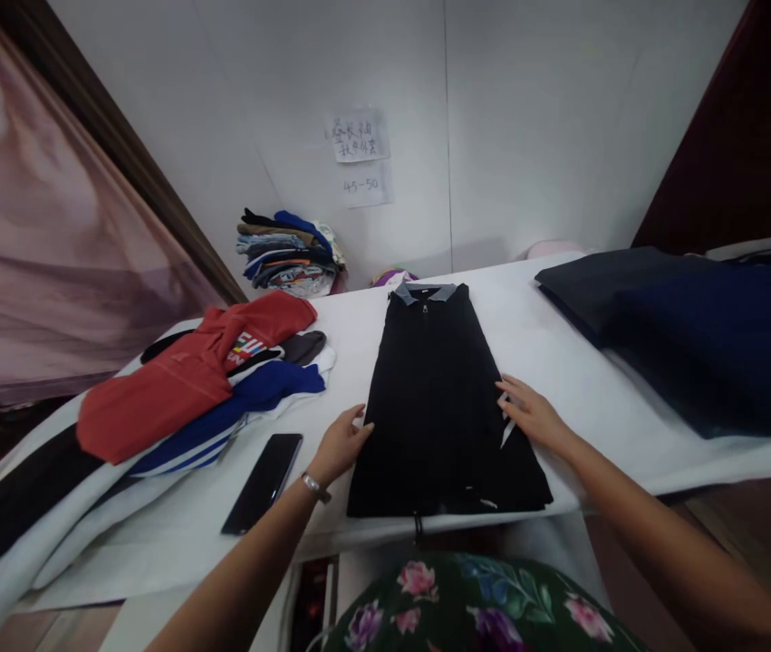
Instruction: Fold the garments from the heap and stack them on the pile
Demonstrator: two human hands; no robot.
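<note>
A black top [436, 389] with a grey collar and a short zip lies flat, folded into a long narrow shape with its collar at the far end. Small white marks show near its hem and right edge. My left hand [342, 445], a metal band at its wrist, touches the top's left edge with thumb and fingers apart. On the opposite edge rests my right hand [533, 415], fingers also parted, beside a white strip on the cloth. A dark phone [263, 483] lies left of my left wrist.
A white-covered table [331, 516] holds everything. Heaped at left are a red garment [187, 380] and a blue one with white stripes [269, 388]. A stack of folded clothes [290, 254] stands at the back. Dark blue cloth [717, 335] lies right. Handwritten papers [361, 136] hang on the wall.
</note>
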